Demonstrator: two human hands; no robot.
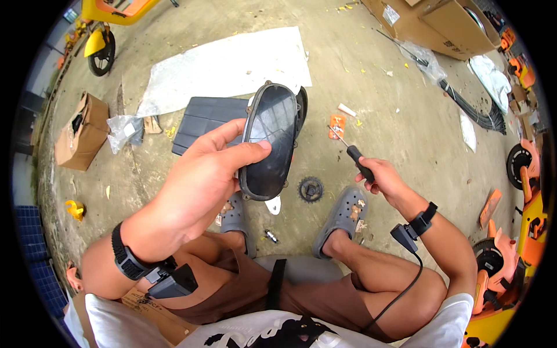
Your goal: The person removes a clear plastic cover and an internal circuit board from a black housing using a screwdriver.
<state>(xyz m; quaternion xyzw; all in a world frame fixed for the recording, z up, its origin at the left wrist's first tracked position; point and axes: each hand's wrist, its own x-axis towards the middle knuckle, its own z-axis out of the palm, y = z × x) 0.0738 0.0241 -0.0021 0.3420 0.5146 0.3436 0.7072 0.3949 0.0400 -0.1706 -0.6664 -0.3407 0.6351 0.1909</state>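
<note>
My left hand [203, 168] grips a glossy black oval panel [270, 142] with small screw lugs around its rim, thumb on its face. It is held upright above the floor, its back hidden from me. Behind its right edge shows part of another dark rounded piece [302, 110]; I cannot tell whether the two are joined. My right hand [380, 180] is closed around the black handle of a screwdriver [361, 164]. The shaft points up and left, apart from the panel. Below, a black toothed ring [311, 189] lies on the concrete between my grey clogs [342, 216].
A dark grey mat [200, 124] and a white sheet [232, 64] lie ahead. An orange packet [337, 124] is near the screwdriver tip. Cardboard boxes stand left [87, 136] and far right [447, 29]. Black cables [476, 110] and orange vehicles [525, 174] line the right.
</note>
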